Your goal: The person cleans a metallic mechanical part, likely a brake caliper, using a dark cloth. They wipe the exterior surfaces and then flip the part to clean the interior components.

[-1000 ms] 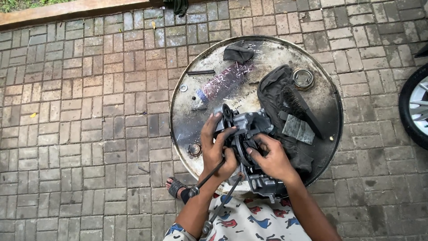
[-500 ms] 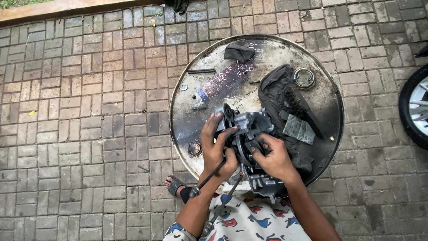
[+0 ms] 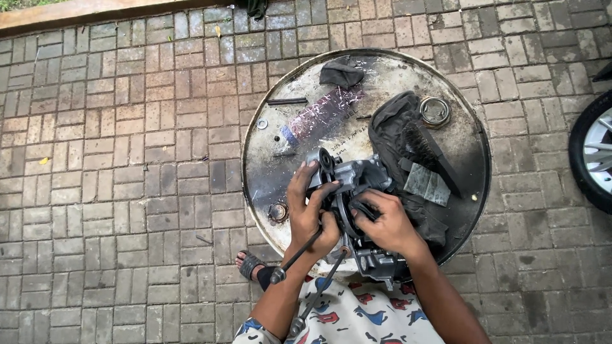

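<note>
A grey metal engine part [image 3: 354, 176] with a dark ring rests on the near half of a round metal drum top [image 3: 306, 143]. My left hand [image 3: 308, 210] grips its left side, fingers over the upper edge. On the right of the part, my right hand [image 3: 386, 223] has its fingertips pinched on a small dark piece at the ring. Two thin black cables [image 3: 299, 251] run from the part down toward my lap. The part's underside is hidden by my hands.
On the drum top lie a black cloth [image 3: 395, 127], a black brush [image 3: 428, 153], a grey sandpaper piece [image 3: 427, 185], a round tin lid [image 3: 435, 111], a dark rag [image 3: 341, 72] and a plastic bottle [image 3: 322, 114]. Brick paving surrounds it. A wheel [image 3: 593, 153] stands at right.
My right hand's fingers have shifted slightly up and left on the dark piece at the ring. My left hand and the engine part stay put.
</note>
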